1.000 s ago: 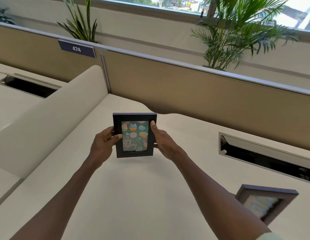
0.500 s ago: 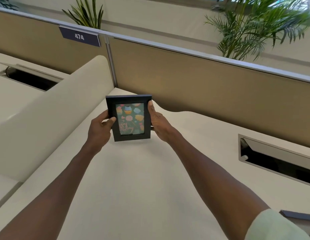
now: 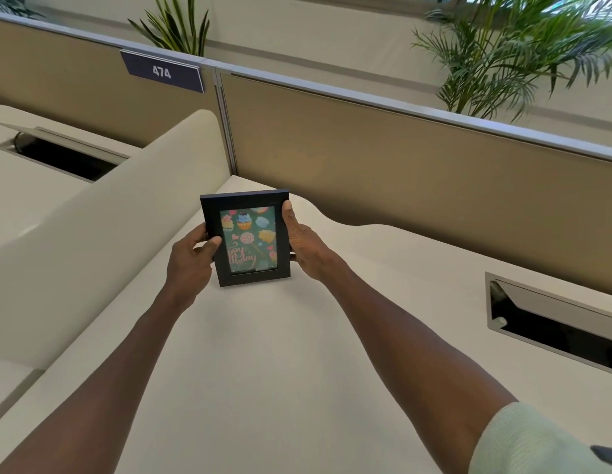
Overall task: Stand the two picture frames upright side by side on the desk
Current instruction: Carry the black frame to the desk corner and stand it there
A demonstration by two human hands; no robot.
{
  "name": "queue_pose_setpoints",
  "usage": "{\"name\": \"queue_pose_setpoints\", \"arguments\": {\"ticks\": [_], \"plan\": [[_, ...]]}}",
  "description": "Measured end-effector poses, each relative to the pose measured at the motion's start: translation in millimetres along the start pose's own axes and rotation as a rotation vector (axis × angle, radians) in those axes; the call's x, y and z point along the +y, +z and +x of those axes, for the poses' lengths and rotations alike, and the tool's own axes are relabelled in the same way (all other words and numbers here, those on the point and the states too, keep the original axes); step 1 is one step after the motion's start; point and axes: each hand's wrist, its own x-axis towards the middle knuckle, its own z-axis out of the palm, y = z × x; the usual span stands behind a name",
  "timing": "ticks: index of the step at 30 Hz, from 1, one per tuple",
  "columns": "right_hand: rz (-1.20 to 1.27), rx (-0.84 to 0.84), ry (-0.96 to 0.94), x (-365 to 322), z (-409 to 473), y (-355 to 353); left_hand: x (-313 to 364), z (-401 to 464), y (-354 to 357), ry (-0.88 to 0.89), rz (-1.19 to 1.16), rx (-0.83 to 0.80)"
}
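Note:
A black picture frame (image 3: 247,238) with a green birthday card of cupcakes stands upright, its lower edge at or just above the cream desk (image 3: 263,364). My left hand (image 3: 191,258) grips its left side, thumb on the front. My right hand (image 3: 306,246) holds its right side, thumb along the edge. A dark sliver at the bottom right corner (image 3: 609,453) may be the second frame; the rest of it is out of view.
A tan partition (image 3: 400,159) runs behind the desk. A curved cream divider (image 3: 92,241) rises on the left. An open cable slot (image 3: 557,323) is cut into the desk at right, another slot (image 3: 61,155) on the neighbouring desk. Potted palms stand behind the partition.
Both hands have carried the black frame away from me toward the partition and lower toward the desk. The view has shifted, so the brown frame at the lower right has dropped out of sight.

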Motion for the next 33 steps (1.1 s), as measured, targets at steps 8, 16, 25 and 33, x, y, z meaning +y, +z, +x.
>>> {"name": "queue_pose_setpoints", "arguments": {"ticks": [8, 16, 25, 33], "plan": [[0.009, 0.017, 0.027, 2.6, 5.9, 6.3, -7.0, -3.3, -4.9, -0.013, -0.029, -0.001], [0.024, 0.025, 0.055, 8.8, 6.7, 9.9, -11.4, -5.7, -7.0, -0.030, -0.033, 0.011], [0.020, 0.004, 0.043, 11.5, 5.4, 10.8, -10.9, -9.4, -5.5, -0.042, -0.006, 0.029], [0.028, -0.007, 0.058, 10.5, 1.9, 9.9, -11.6, -12.0, -6.7, -0.052, 0.027, 0.029]]}}
